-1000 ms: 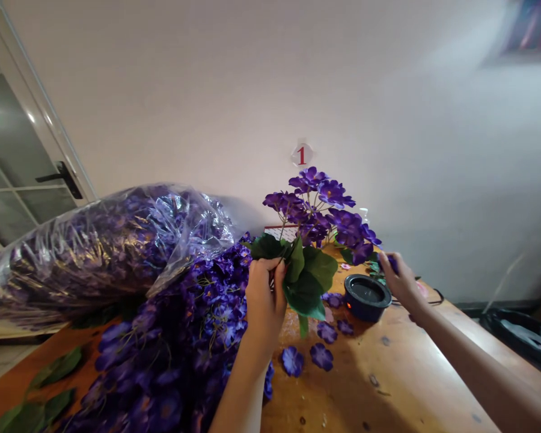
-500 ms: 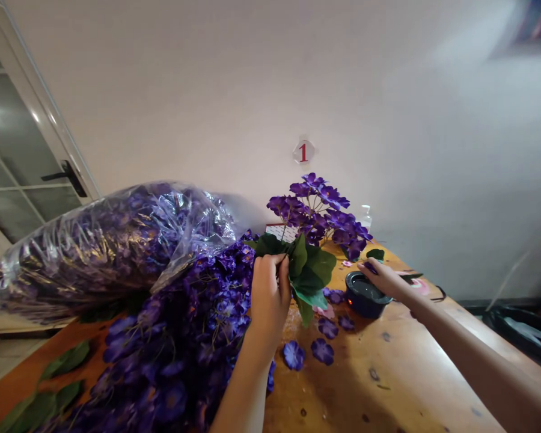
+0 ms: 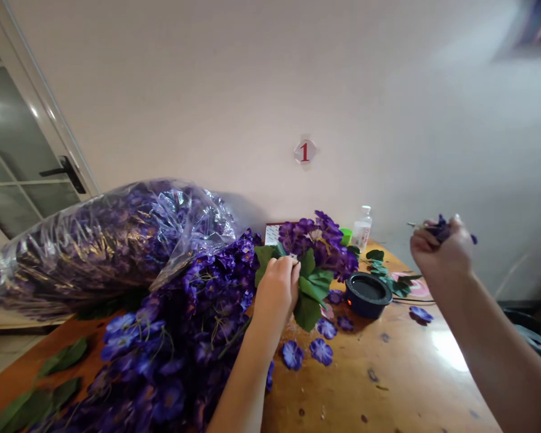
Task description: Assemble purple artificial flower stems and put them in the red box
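My left hand [image 3: 277,282] is closed around the stems of an artificial flower bunch [image 3: 318,240], just under its purple blossoms. Green fabric leaves [image 3: 313,288] fan out beside my fingers. Off to the right, my right hand [image 3: 448,255] is raised above the table, its fingers closed on a small purple flower piece [image 3: 442,230]. A thin tip sticks out from that piece toward the left; what it belongs to is unclear. Between my hands sits a round dark pot [image 3: 368,293] with a glowing orange light. Several loose purple petals [image 3: 321,352] lie in front of it.
A clear plastic bag of purple flowers [image 3: 117,240] lies at left, beside a large heap of purple flowers [image 3: 198,325]. At the back stands a clear bottle [image 3: 363,228] near a green object [image 3: 346,236]. Leaves [image 3: 376,261] and a cord are right of the pot.
My right hand has moved from over the pot up and to the right, with the flower piece. The bunch in my left hand has lowered. A loose petal now shows right of the pot.
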A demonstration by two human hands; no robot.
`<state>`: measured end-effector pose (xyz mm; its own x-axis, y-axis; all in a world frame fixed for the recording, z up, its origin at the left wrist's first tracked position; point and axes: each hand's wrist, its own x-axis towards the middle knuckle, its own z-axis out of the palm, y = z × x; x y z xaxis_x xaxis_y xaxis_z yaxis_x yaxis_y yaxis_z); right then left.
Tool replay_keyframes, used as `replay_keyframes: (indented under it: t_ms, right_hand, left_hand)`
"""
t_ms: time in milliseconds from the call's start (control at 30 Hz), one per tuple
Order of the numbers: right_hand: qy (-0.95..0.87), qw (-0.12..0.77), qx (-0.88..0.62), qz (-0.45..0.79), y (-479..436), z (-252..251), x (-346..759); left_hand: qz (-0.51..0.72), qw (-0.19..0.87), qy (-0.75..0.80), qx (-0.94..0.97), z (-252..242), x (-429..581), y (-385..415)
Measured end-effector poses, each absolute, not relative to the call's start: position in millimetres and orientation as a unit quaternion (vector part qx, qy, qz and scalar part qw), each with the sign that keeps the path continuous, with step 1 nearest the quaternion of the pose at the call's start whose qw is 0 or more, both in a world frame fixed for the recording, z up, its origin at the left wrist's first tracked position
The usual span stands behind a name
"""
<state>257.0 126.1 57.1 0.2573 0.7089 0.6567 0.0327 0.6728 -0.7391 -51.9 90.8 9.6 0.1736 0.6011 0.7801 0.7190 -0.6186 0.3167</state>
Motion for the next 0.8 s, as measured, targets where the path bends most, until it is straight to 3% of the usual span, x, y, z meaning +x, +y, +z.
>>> replay_keyframes:
  t_ms: [133,300,800]
  right_hand:
    - [-0.475,0.751,-0.245,0.388,93,86,180]
    - [-0.543,0.693,-0.277,0.384,79,74,120]
    - [-0.648,0.627,-0.343,0.262,84,41,140]
  left_hand:
    - [-0.417,0.056,-0.404,-0.812,10,-47,88]
    - [-0.402,0.013,-0.373,-0.836,18,-49,74]
    - [-0.431,0.023,-0.341,-0.835,22,-53,68]
